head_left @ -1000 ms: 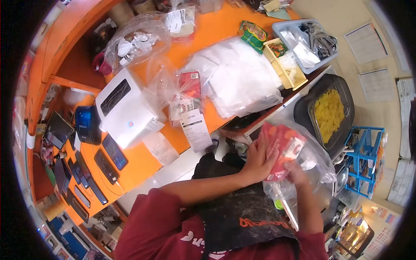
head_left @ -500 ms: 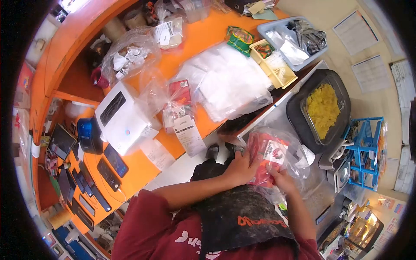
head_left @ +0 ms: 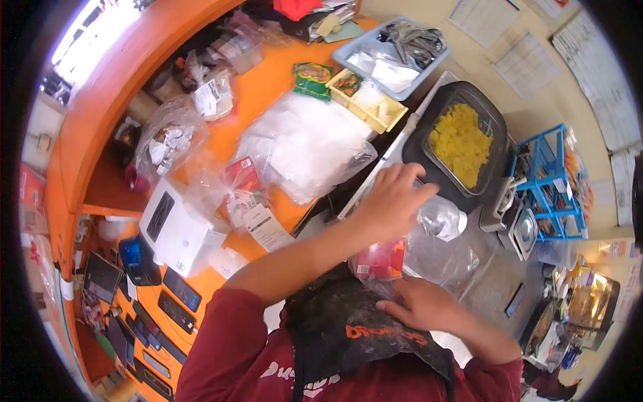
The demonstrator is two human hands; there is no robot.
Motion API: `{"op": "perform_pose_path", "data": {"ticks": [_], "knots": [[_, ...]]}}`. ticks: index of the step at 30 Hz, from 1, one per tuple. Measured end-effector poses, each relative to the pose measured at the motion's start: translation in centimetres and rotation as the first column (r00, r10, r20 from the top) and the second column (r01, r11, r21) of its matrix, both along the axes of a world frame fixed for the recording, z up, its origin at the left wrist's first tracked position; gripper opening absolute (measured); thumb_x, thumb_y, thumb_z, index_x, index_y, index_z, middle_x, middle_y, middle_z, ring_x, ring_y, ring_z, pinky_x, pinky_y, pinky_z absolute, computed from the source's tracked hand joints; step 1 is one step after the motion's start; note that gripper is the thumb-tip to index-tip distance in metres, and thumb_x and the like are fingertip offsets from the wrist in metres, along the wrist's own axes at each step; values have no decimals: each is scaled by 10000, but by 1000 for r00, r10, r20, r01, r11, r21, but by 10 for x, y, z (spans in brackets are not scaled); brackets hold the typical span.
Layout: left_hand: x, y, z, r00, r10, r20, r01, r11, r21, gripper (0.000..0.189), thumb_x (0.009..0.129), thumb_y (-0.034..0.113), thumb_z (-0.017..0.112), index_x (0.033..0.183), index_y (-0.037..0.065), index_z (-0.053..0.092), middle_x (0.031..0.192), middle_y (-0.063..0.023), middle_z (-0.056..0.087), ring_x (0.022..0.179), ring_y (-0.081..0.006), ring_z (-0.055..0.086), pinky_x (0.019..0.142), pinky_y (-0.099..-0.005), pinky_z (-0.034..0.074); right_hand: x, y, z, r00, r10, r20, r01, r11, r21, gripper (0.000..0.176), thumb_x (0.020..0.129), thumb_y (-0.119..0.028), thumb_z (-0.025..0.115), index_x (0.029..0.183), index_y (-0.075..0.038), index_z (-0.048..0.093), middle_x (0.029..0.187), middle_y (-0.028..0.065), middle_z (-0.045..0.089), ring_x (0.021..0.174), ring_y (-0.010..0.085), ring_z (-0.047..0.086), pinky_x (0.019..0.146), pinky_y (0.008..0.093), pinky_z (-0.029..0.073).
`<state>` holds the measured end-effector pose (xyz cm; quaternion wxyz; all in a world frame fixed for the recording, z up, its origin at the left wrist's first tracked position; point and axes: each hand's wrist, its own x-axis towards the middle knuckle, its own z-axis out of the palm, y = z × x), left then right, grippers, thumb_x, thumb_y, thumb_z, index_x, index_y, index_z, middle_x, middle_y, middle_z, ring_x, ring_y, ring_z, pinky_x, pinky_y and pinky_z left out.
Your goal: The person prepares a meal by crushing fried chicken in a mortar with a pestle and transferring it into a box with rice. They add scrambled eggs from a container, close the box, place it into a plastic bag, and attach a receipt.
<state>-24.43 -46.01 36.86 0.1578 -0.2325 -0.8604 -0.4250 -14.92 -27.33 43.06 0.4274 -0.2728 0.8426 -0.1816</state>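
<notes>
My left hand (head_left: 396, 199) reaches over the lower left edge of the black container (head_left: 429, 175) of yellow food (head_left: 462, 144), fingers bent and apart; nothing can be made out in it. Just beyond its fingertips a clear plastic bottle (head_left: 439, 218) with a white end lies on its side. Against the front of the dark apron, my right hand (head_left: 429, 305) is closed on a clear plastic bag with a red packet (head_left: 380, 259) inside; its thumb sticks out and some fingers are hidden. More clear plastic (head_left: 442, 258) spreads over the grey counter (head_left: 492, 281).
The orange counter (head_left: 258, 74) bears white plastic bags (head_left: 308, 144), another bagged red packet (head_left: 244, 175) with a receipt, a white printer (head_left: 177, 224) and several phones. A blue tray (head_left: 348, 50), yellow box (head_left: 378, 122) and blue rack (head_left: 546, 184) stand farther off.
My left hand has let go of the bagged red packet and moved up to the black container. The packet, in my right hand, has shifted left and lower. The view has turned.
</notes>
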Motion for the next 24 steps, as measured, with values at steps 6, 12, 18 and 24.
{"op": "perform_pose_path", "data": {"ticks": [6, 12, 18, 24], "knots": [[-41, -53, 80, 634, -488, 600, 331, 872, 360, 134, 869, 137, 704, 901, 54, 604, 864, -90, 695, 768, -199, 679, 684, -363, 525, -28, 24, 85, 949, 66, -308, -83, 996, -42, 249, 910, -343, 716, 908, -97, 676, 804, 138, 694, 781, 382, 688, 679, 502, 527], [-16, -57, 89, 388, -779, 492, 236, 600, 765, 184, 980, 125, 662, 1107, 15, 587, 1198, -120, 700, 889, -141, 705, 776, -290, 554, -39, 23, 102, 912, 184, -366, -185, 982, 33, 177, 885, -249, 710, 902, -75, 679, 812, 139, 706, 780, 386, 690, 680, 500, 535], [24, -62, 79, 444, -831, 335, 228, 466, 855, 307, 986, 23, 636, 1273, 1, 531, 1347, -134, 623, 1076, -154, 677, 916, -321, 549, -32, 14, 90, 981, 72, -180, -31, 974, 223, 236, 953, -271, 612, 945, -54, 704, 787, 191, 681, 814, 414, 682, 735, 509, 541], [46, -67, 67, 526, -755, 392, 303, 597, 743, 413, 977, 43, 650, 1369, -13, 532, 1250, -123, 624, 1171, -183, 617, 1017, -350, 502, -20, 21, 0, 913, -111, -391, 31, 978, -205, 355, 986, -366, 595, 1020, -38, 727, 822, 208, 693, 847, 419, 686, 809, 502, 540]]}}
